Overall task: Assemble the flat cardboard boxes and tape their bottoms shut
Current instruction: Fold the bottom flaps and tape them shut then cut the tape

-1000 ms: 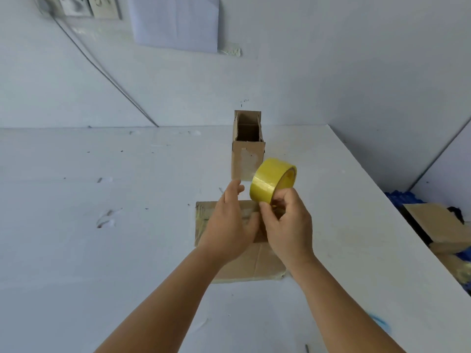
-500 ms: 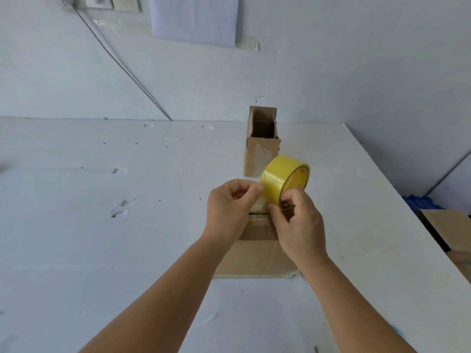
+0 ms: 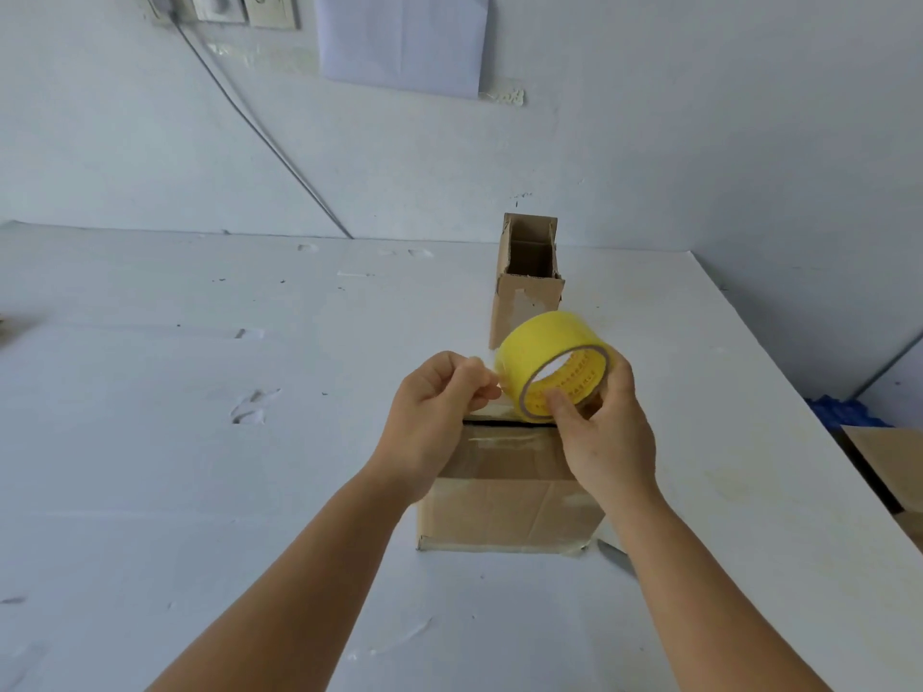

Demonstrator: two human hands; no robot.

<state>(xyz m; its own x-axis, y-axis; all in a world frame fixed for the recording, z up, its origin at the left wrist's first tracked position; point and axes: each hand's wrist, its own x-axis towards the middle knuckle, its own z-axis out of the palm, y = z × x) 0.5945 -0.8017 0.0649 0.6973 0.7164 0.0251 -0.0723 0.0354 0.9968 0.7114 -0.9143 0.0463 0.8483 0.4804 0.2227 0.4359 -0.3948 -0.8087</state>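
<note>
A: How far along is the person getting?

B: Partway, I'd judge. A tall narrow brown cardboard box (image 3: 527,279) is standing upright at twelve o'clock from the hands, near the far edge of the white table (image 3: 200,442), its open end facing up. A second, wider brown cardboard box (image 3: 504,506) is lying right under the hands. A dark seam is showing across its top face and glossy clear strips are already lying over it, so the taping looks begun but not finished.

A: And the hands?

B: The right hand (image 3: 607,432) is gripping the yellow roll of packing tape (image 3: 554,364), thumb curled into the core and fingers wrapping the far side, holding it just above the seam. The left hand (image 3: 434,407) is curling at nine o'clock from the roll, fingertips pinching together right at the roll's rim. It seems to be pinching the loose tape end, though the film is too clear for me to be sure.

A: What is remaining?

B: Pulling a strip, laying it over the seam and cutting it. More flat cardboard (image 3: 889,462) is waiting at three o'clock, beyond the table's right edge.

A: Any room for moving?

B: Plenty of bare tabletop is stretching toward nine o'clock. The right edge is running diagonally nearby, and the tall box is standing just behind the roll, so a forward pull could be knocking it.
</note>
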